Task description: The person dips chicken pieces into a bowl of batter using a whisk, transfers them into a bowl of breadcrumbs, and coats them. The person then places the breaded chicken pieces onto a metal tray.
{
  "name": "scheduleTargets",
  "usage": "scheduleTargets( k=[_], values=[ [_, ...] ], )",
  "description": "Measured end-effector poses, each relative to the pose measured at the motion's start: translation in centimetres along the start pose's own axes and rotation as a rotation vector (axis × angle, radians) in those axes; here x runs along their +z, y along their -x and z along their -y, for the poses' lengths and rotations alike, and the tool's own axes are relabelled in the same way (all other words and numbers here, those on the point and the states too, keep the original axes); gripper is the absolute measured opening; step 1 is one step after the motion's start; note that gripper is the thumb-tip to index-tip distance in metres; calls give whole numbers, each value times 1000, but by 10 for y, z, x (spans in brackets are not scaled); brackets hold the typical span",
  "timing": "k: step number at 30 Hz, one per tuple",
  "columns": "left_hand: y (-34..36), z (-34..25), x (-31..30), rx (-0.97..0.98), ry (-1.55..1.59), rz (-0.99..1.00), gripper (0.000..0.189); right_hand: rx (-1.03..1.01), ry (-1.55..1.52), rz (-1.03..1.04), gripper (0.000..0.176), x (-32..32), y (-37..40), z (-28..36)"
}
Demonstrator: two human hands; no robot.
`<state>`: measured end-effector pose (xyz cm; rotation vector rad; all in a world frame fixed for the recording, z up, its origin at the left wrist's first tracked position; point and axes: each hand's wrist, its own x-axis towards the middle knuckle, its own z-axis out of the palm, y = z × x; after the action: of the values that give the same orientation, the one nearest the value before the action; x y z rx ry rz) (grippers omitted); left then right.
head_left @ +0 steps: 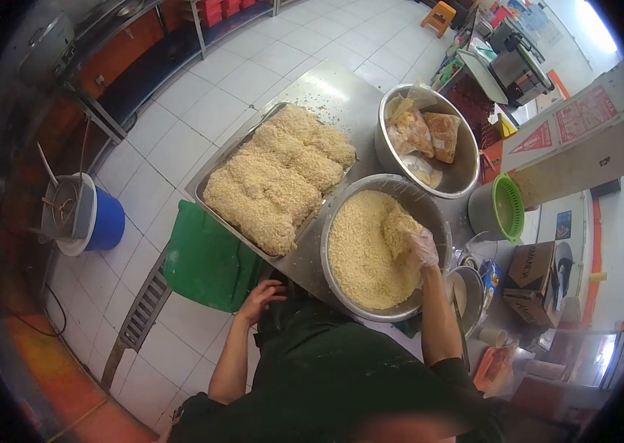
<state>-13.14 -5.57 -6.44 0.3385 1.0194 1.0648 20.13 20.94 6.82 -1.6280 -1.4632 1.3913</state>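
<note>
My right hand [423, 249], in a thin clear glove, holds a crumb-coated piece [402, 230] at the right side of a large metal bowl [332, 282] of pale crumbs [363, 247]. The fingers are partly hidden behind the piece. My left hand [261, 297] is bare and hangs near the table's front edge, its fingers apart and nothing in them. Left of the bowl, a metal tray [232, 233] is heaped with crumb-coated pieces [275, 173].
Behind the crumb bowl stands a metal bowl [453, 190] with bagged food [441, 136]. A green basket [508, 207], a cardboard box [532, 275] and a pot [474, 295] are at the right. A green bin lid [205, 258] and a blue bucket [107, 220] are at the left.
</note>
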Motion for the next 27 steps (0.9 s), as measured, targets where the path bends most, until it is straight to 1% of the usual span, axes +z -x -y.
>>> scheduleTargets(
  k=[1, 2, 3, 4, 5, 6, 8, 9, 11, 12, 15, 16, 18, 19, 21, 22, 23, 24, 25, 26, 27],
  values=[
    [9, 3, -9, 4, 7, -3, 48, 147, 22, -37, 26, 1, -2, 3],
    [19, 6, -15, -37, 86, -88, 50, 143, 32, -29, 26, -1, -5, 2],
    [29, 10, -20, -78, 168, -175, 52, 132, -67, -2, 25, -5, -8, -2],
    [37, 18, -26, -72, 184, -183, 52, 124, -165, 27, 24, -6, -10, -4],
    [44, 27, -33, -108, 211, -271, 56, 122, -154, 42, 24, -1, -8, 12],
    [51, 36, -40, -142, 237, -361, 59, 97, -232, 103, 25, 2, -4, 30],
    [60, 65, -54, -163, 249, -408, 63, 59, -376, 252, 28, 18, 1, 70],
    [65, 79, -61, -191, 249, -441, 66, 59, -375, 277, 28, 27, -8, 74],
    [75, 97, -62, -201, 243, -522, 69, 36, -480, 463, 30, 48, -27, 84],
    [80, 108, -63, -221, 262, -551, 69, 35, -480, 491, 30, 63, -35, 91],
    [94, 117, -60, -227, 306, -617, 69, 44, -474, 710, 34, 115, -51, 113],
    [97, 122, -59, -270, 285, -645, 69, 42, -470, 728, 34, 131, -61, 117],
    [102, 136, -59, -338, 248, -691, 70, 121, -240, 822, 39, 164, -82, 122],
    [106, 141, -58, -331, 255, -697, 70, 118, -235, 833, 39, 177, -79, 134],
    [114, 147, -54, -358, 259, -690, 72, 0, 666, 542, 47, 198, -57, 175],
    [116, 152, -54, -351, 288, -693, 73, -152, 972, 555, 52, 203, -45, 199],
    [119, 156, -54, -345, 294, -697, 73, -160, 974, 560, 52, 205, -56, 190],
    [120, 161, -54, -357, 306, -714, 73, -391, 1025, 478, 52, 202, -76, 170],
    [120, 162, -51, -368, 321, -730, 72, -623, 1067, 391, 52, 203, -71, 174],
    [121, 162, -49, -376, 324, -738, 72, -620, 970, 402, 52, 199, -62, 177],
    [121, 162, -47, -376, 325, -738, 72, -620, 972, 403, 52, 209, -56, 179]
  ],
)
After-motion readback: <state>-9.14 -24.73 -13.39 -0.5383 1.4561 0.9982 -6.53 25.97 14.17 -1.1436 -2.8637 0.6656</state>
